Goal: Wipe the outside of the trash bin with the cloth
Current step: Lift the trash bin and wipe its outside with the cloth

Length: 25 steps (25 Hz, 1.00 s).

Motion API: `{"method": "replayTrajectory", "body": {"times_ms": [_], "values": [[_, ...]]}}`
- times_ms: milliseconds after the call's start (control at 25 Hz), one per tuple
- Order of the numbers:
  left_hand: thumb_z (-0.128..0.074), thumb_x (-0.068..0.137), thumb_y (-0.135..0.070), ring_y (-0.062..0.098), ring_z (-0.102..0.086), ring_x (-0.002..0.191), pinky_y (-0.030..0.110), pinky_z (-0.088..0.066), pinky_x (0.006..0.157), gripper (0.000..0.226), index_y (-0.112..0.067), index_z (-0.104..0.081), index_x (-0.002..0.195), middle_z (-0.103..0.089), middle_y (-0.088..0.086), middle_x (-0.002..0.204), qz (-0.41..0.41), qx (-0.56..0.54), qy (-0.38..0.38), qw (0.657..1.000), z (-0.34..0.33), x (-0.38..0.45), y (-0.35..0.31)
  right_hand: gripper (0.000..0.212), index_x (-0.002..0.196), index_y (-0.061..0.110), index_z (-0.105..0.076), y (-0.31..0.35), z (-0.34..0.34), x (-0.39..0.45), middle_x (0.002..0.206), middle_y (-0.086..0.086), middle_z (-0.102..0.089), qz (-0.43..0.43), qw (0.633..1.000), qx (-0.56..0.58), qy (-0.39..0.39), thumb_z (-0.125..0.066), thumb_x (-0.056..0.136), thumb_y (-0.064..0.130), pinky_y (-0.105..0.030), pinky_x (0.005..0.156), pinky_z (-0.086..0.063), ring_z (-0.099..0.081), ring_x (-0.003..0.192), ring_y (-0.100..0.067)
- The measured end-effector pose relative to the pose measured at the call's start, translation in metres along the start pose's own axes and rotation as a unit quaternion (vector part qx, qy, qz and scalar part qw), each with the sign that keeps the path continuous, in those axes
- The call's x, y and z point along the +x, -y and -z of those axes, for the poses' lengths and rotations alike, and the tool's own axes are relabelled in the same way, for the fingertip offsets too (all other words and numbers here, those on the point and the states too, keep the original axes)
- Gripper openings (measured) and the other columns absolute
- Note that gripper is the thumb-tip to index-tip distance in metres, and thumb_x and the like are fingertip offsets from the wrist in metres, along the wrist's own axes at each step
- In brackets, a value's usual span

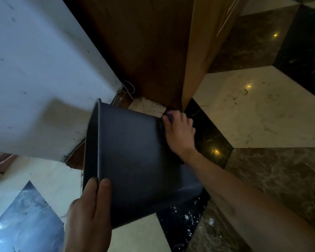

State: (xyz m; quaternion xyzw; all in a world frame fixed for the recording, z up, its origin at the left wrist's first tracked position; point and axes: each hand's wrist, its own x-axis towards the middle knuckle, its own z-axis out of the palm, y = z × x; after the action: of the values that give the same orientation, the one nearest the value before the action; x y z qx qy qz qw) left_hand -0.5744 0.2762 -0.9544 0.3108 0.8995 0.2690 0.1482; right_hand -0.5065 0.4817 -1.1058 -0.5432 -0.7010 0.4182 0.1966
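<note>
From the head camera I saw the dark grey round plastic trash bin [135, 160] tipped over on its side, its open mouth facing left toward the white wall panel [35, 70] and its narrower base pointing right. The left hand [87, 211] was closed on the rim at the near edge, thumb inside the mouth and fingers outside; I judged this grip served to hold the bin tilted and steady so the side wall and base edge were exposed. The right hand [178, 131] was pressed against the base end of the bin, fingers curled and closed over a small dark cloth [168, 116], of which only a scrap showed between the fingers. I could not tell how much cloth lay under the palm. The bin was over the patterned marble floor [262, 106], in the corner beside the brown wooden cabinet [153, 51]; whether its lower edge touched the floor was hidden. White specks lay on the dark tile [182, 220] just beneath the bin. I judged the wiping was under way at the base end, with the broad side wall possibly left to cover.
</note>
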Motion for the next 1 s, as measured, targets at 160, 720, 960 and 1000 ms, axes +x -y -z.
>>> {"method": "replayTrajectory", "body": {"times_ms": [160, 720, 960, 1000], "values": [[-0.04, 0.092, -0.043, 0.007, -0.056, 0.05, 0.022, -0.035, 0.039, 0.04, -0.016, -0.045, 0.063, -0.063, -0.012, 0.063, -0.045, -0.014, 0.018, 0.999, -0.003, 0.004, 0.001, 0.033, 0.122, 0.019, -0.051, -0.066, 0.009, -0.013, 0.125, -0.008, -0.054, -0.118, 0.99, 0.051, -0.054, -0.037, 0.102, 0.041, -0.041, 0.094, -0.037, -0.047, 0.12, -0.031], [-0.036, 0.097, -0.04, 0.013, -0.056, 0.052, 0.034, -0.038, 0.038, 0.035, -0.022, -0.039, 0.067, -0.063, -0.01, 0.067, -0.08, -0.002, 0.04, 0.996, 0.0, 0.014, 0.005, 0.027, 0.105, 0.03, -0.05, 0.065, -0.013, -0.133, 0.099, 0.005, -0.058, 0.213, 0.969, 0.119, -0.038, -0.033, 0.101, 0.05, -0.034, 0.077, -0.045, -0.051, 0.088, -0.013], [-0.034, 0.095, -0.048, 0.008, -0.049, 0.043, 0.043, -0.042, 0.04, 0.04, -0.02, -0.041, 0.069, -0.055, -0.012, 0.053, -0.034, -0.025, 0.083, 0.996, 0.014, 0.018, 0.014, 0.029, 0.117, 0.017, -0.055, 0.004, -0.014, -0.061, 0.118, -0.005, -0.059, 0.02, 0.996, 0.081, -0.016, -0.041, 0.102, 0.038, -0.044, 0.093, -0.045, -0.054, 0.112, -0.025], [-0.035, 0.096, -0.047, 0.005, -0.052, 0.046, 0.037, -0.042, 0.04, 0.035, -0.023, -0.044, 0.071, -0.058, -0.014, 0.057, -0.03, -0.025, 0.099, 0.994, 0.015, 0.018, 0.013, 0.03, 0.117, 0.018, -0.054, -0.008, -0.013, -0.056, 0.118, -0.005, -0.059, 0.003, 0.997, 0.071, -0.021, -0.04, 0.102, 0.038, -0.045, 0.093, -0.046, -0.054, 0.111, -0.026]]}}
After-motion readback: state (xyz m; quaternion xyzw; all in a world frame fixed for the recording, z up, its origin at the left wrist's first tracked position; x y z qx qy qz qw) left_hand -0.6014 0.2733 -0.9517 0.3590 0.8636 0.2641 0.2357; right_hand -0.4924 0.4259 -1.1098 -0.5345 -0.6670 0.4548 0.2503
